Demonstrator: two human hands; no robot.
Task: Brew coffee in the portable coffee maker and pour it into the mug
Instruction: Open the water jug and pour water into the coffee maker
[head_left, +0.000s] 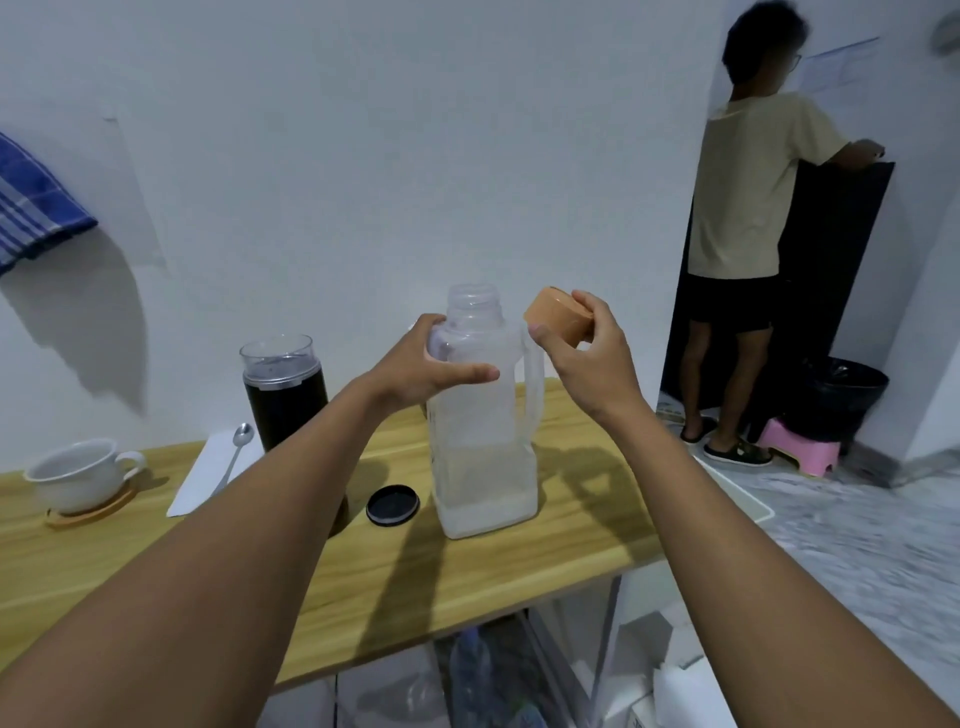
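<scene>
We grip the jug (485, 415) near its shoulder with our left hand (426, 364), fingers curled round the far side and thumb laid across the front. It stands upright on the table (156, 571), neck open, with water in its lower part. Our right hand (587, 353) pinches the orange cap (558, 315) between thumb and fingers; the cap is tilted, off the neck and just to its right. The coffee maker (283, 395), dark with a clear top, stands left of the jug, behind our left forearm. A black lid (392, 505) lies flat near the jug's base. The mug (78, 473) sits on a coaster (93, 512) at the table's far left, with a spoon (236, 452) on a napkin (208, 478) between it and the coffee maker.
</scene>
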